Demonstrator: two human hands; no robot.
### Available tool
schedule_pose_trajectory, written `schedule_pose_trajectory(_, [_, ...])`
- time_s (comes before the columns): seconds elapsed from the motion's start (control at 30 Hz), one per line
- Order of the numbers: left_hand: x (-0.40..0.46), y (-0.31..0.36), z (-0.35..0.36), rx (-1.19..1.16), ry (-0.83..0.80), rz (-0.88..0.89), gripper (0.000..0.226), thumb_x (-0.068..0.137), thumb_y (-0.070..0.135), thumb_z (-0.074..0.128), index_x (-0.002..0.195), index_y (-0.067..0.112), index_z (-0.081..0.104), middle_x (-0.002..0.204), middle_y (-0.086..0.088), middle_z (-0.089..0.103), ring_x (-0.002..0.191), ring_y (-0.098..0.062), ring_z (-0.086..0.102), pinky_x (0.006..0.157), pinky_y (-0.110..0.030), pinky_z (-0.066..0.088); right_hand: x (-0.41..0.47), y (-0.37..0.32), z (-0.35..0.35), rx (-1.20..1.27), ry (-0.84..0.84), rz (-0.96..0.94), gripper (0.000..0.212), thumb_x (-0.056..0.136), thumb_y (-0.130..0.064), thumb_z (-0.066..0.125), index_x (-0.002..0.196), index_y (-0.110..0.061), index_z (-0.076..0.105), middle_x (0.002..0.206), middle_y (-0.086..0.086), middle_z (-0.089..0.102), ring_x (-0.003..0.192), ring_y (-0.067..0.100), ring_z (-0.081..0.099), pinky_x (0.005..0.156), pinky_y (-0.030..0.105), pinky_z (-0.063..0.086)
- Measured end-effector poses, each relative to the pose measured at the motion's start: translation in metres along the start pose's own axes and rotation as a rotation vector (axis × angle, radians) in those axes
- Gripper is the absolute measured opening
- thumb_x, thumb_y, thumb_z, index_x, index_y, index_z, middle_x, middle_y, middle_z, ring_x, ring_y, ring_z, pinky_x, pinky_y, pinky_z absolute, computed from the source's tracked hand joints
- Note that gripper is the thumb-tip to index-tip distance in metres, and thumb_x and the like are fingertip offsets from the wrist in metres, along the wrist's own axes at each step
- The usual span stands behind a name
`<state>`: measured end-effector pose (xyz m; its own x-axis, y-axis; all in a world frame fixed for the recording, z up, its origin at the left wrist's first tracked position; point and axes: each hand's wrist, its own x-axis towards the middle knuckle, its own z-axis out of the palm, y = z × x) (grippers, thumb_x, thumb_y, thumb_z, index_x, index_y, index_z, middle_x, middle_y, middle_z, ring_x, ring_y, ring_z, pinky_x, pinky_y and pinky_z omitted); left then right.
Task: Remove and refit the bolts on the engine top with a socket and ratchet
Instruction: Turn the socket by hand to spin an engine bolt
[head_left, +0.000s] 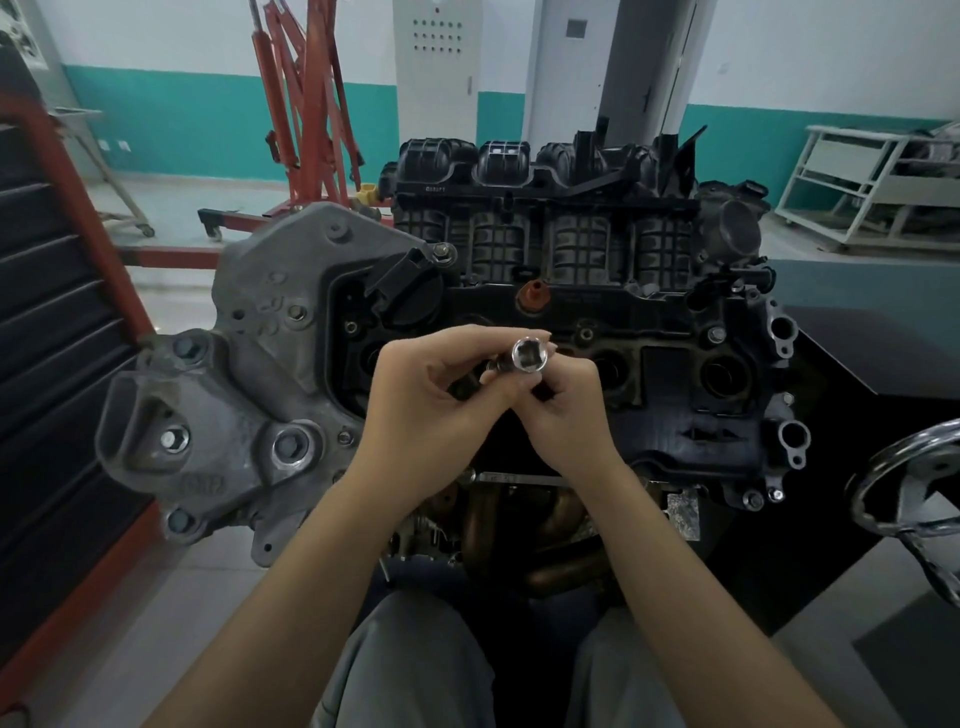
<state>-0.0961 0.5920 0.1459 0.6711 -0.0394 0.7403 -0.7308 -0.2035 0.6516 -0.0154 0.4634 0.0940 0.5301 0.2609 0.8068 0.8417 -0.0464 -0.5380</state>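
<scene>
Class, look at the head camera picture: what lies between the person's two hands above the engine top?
In the head view, a shiny socket, open end facing the camera, sits between the left hand and right hand. Fingers of both hands pinch it over the black engine cover.

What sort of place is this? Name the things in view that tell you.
Probably an automotive training workshop: a bare engine sits at working height, a red engine hoist stands behind it, and both hands hold a chrome socket.

One socket (529, 355), two hands, left (434, 397) and right (563, 402), one engine (571, 291), perhaps one ratchet (519, 477), one handwheel (914, 493).
</scene>
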Motion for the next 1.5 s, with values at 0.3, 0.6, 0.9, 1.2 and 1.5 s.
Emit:
schedule_pose_trajectory(0.3, [-0.0001, -0.0005, 0.0044, 0.169, 0.116, 0.087, 0.025, 0.074, 0.004, 0.079, 0.093, 0.018, 0.070, 0.087, 0.009, 0.071, 0.085, -0.006, 0.069, 0.076, -0.022, 0.055, 0.0009, -0.0032, -0.0011, -0.001, 0.026, -0.008, 0.012, 0.085, -0.002, 0.065, 0.096, -0.005, 0.069, 0.094, -0.005, 0.070, 0.091, 0.005, 0.067, 0.079, 0.022, 0.051])
schedule_pose_trajectory(0.6, [0.0021, 0.0020, 0.0019, 0.210, 0.091, 0.132, 0.025, 0.072, 0.006, 0.080, 0.093, 0.016, 0.070, 0.089, 0.003, 0.071, 0.088, -0.008, 0.068, 0.081, -0.023, 0.053, -0.0007, 0.0004, -0.0007, -0.005, 0.086, 0.026, 0.013, 0.083, -0.010, 0.069, 0.093, -0.003, 0.073, 0.089, 0.005, 0.073, 0.087, 0.012, 0.070, 0.076, 0.030, 0.056])
schedule_pose_trajectory(0.9, [-0.0004, 0.0014, 0.0003, 0.089, 0.014, 0.078, 0.029, 0.076, -0.001, 0.076, 0.099, 0.016, 0.068, 0.094, 0.002, 0.071, 0.092, -0.013, 0.069, 0.082, -0.028, 0.054, 0.0007, -0.0018, 0.0003, 0.053, 0.038, 0.032, 0.015, 0.084, -0.013, 0.064, 0.098, -0.013, 0.069, 0.091, -0.013, 0.069, 0.088, 0.005, 0.068, 0.078, 0.023, 0.053])
schedule_pose_trajectory(1.2, [-0.0015, 0.0005, 0.0016, 0.162, 0.020, 0.064, 0.026, 0.083, 0.004, 0.069, 0.107, 0.013, 0.069, 0.099, 0.007, 0.071, 0.097, -0.004, 0.067, 0.085, -0.019, 0.052, 0.0012, -0.0002, 0.0008, 0.007, 0.024, 0.000, 0.014, 0.086, -0.009, 0.064, 0.100, -0.012, 0.067, 0.093, -0.011, 0.068, 0.089, 0.006, 0.068, 0.077, 0.023, 0.052])
schedule_pose_trajectory(1.5, [0.0003, 0.0007, 0.0032, 0.276, 0.113, 0.114, 0.023, 0.073, 0.005, 0.080, 0.091, 0.017, 0.072, 0.084, 0.011, 0.069, 0.083, -0.002, 0.068, 0.075, -0.014, 0.051, 0.0002, 0.0032, 0.0010, 0.013, 0.050, 0.054, 0.017, 0.080, 0.003, 0.073, 0.097, 0.001, 0.072, 0.091, 0.005, 0.073, 0.087, 0.014, 0.070, 0.075, 0.029, 0.054])
